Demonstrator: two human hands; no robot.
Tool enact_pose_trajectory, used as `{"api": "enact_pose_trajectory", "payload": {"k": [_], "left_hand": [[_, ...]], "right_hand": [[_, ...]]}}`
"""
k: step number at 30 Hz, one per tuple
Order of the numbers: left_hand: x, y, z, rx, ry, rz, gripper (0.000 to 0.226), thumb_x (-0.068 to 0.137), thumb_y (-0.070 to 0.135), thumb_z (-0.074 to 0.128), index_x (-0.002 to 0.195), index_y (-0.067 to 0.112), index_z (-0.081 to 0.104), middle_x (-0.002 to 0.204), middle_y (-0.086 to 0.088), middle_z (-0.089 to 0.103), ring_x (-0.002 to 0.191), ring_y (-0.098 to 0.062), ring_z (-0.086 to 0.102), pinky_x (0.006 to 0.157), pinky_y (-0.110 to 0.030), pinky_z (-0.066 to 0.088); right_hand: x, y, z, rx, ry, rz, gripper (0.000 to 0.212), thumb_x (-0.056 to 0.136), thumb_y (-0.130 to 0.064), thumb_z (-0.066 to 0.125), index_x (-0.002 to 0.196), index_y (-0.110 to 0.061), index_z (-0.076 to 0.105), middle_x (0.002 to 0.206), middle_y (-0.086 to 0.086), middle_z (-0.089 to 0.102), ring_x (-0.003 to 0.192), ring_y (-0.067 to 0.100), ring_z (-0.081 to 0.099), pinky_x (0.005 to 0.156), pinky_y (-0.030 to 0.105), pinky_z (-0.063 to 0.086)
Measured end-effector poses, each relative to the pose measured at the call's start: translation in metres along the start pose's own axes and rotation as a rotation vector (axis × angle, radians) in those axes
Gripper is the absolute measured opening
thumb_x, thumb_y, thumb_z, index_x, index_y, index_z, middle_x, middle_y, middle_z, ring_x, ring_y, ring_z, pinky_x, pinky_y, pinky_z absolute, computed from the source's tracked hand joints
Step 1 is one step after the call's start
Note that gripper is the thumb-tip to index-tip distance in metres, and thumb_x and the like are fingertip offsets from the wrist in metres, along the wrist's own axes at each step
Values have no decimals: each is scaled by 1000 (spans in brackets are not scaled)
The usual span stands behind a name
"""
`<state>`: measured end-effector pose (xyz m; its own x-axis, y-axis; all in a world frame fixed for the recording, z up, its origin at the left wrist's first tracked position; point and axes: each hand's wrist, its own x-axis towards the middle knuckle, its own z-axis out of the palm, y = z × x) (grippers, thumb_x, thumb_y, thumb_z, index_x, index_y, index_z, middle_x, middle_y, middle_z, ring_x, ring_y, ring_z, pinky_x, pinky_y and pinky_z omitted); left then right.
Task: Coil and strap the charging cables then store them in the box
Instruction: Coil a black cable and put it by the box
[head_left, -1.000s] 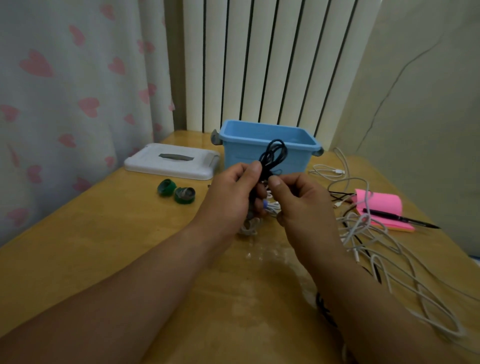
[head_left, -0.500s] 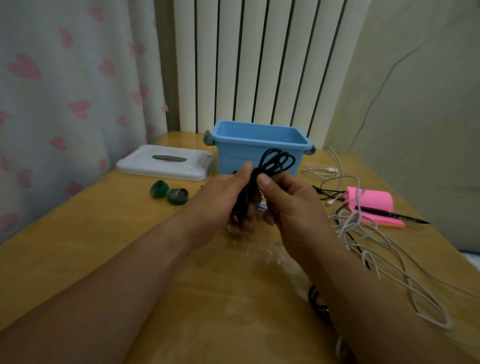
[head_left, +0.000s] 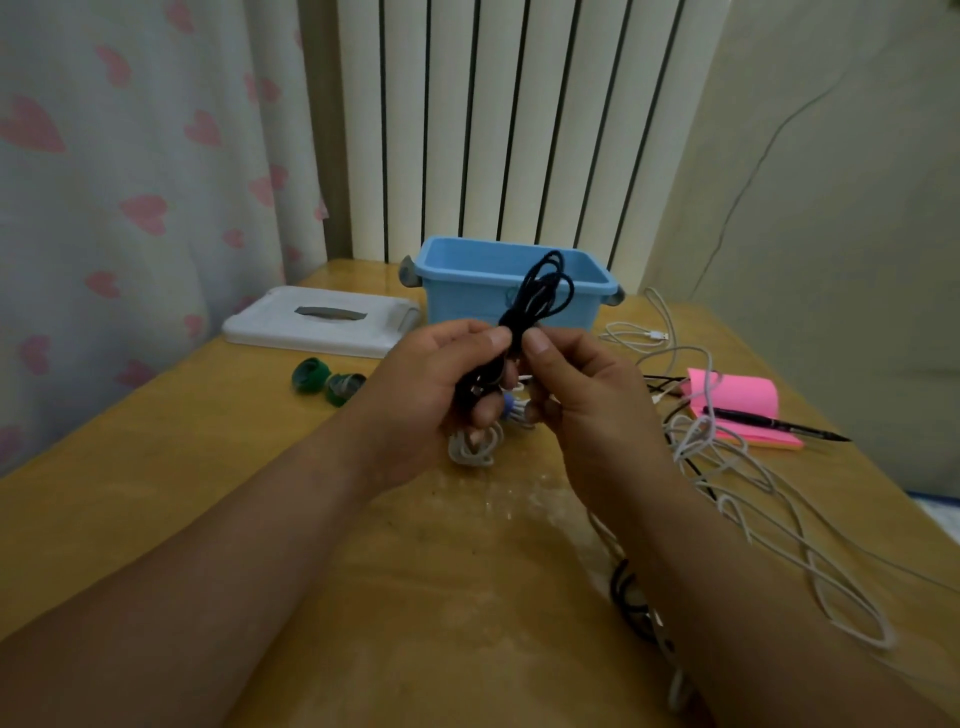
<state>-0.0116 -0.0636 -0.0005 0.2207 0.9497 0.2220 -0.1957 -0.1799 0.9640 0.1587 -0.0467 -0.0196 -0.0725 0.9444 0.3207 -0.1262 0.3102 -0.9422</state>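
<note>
- Pinching a coiled black cable (head_left: 535, 301), the left hand (head_left: 431, 395) and right hand (head_left: 587, 400) are gripping it with closed fingers.
- The coil is hovering just before the open blue box (head_left: 467, 296).
- Loose white cables (head_left: 737, 467) are lying rightward on the table (head_left: 156, 467).

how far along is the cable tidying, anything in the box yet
One white bundle with a blue strap lies coiled on the table, so at least one looks done. The left hand and right hand pinch a coiled black cable, not visibly strapped. Loose white cables remain. The box's inside is hidden; its lid is off.
</note>
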Motion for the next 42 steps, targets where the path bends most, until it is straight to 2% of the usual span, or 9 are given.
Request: {"api": "enact_pose_trajectory", "payload": {"k": [6, 12, 17, 19, 25, 29, 32, 39, 42], "left_hand": [[-2, 6, -9, -194, -190, -104, 41, 110, 36, 48, 130, 8, 69, 78, -11, 62, 49, -15, 53, 43, -22, 47], [2, 19, -36, 838, 212, 94, 31, 113, 33, 48, 97, 21, 71, 84, -2, 75, 75, -16, 69, 66, -32, 53], [-2, 5, -50, 1313, -144, -244, 24, 105, 38, 58, 91, 28, 75, 88, 7, 73, 82, -9, 67, 77, -35, 56], [-2, -6, -34, 1296, -200, -198, 14, 106, 37, 59, 109, 36, 73, 107, 13, 68, 94, -3, 62, 86, -30, 55], [1, -28, -8, 1220, -273, -18, 51, 107, 30, 59, 156, 37, 48, 137, 16, 59, 94, 5, 52, 82, -9, 40], [6, -29, -16, 1123, -78, 105, 35, 108, 31, 60, 143, 36, 64, 134, 15, 66, 109, 3, 58, 95, -15, 48], [7, -35, -23, 1202, -142, 60, 53, 107, 33, 61, 158, 35, 48, 154, 10, 55, 126, -5, 55, 104, -21, 42], [12, -37, -26, 1093, 58, 177, 29, 107, 27, 56, 129, 32, 73, 121, 12, 73, 100, -4, 62, 88, -31, 54], [13, -38, -35, 1022, 186, 205, 24, 106, 26, 55, 120, 31, 75, 109, 13, 73, 96, -3, 64, 87, -39, 59]], "right_hand": [[-4, -11, 1, 205, -293, 122, 40, 103, -33, 58, 130, -5, 68, 87, 4, 70, 96, 24, 67, 92, 39, 53], [12, -11, -12, 282, 52, 93, 24, 105, -28, 60, 120, -11, 67, 117, 13, 77, 113, 29, 74, 91, 41, 59], [18, -5, -22, 37, 270, 57, 28, 107, -35, 60, 124, -15, 71, 108, 2, 79, 95, 9, 75, 73, 25, 56], [16, -4, -19, -24, 291, 19, 27, 108, -34, 59, 125, -17, 72, 104, -5, 79, 89, -1, 74, 72, 20, 56], [14, -1, -16, -179, 290, -26, 18, 108, -34, 58, 121, -27, 68, 108, -9, 76, 94, -2, 71, 71, 17, 50], [13, 2, -15, -258, 303, -45, 12, 105, -32, 64, 116, -28, 64, 106, -3, 75, 93, 2, 74, 80, 26, 58], [12, -7, -14, -348, 275, -43, 8, 106, -29, 62, 115, -29, 63, 104, -4, 73, 89, 1, 72, 79, 25, 57], [54, -55, 0, -810, 32, -42, 19, 106, -24, 63, 125, -25, 63, 105, -8, 69, 85, 6, 66, 64, 23, 50], [83, -36, 9, -1126, -22, -116, 23, 103, -26, 65, 126, -29, 67, 118, -2, 72, 94, 17, 68, 77, 35, 57]]}}
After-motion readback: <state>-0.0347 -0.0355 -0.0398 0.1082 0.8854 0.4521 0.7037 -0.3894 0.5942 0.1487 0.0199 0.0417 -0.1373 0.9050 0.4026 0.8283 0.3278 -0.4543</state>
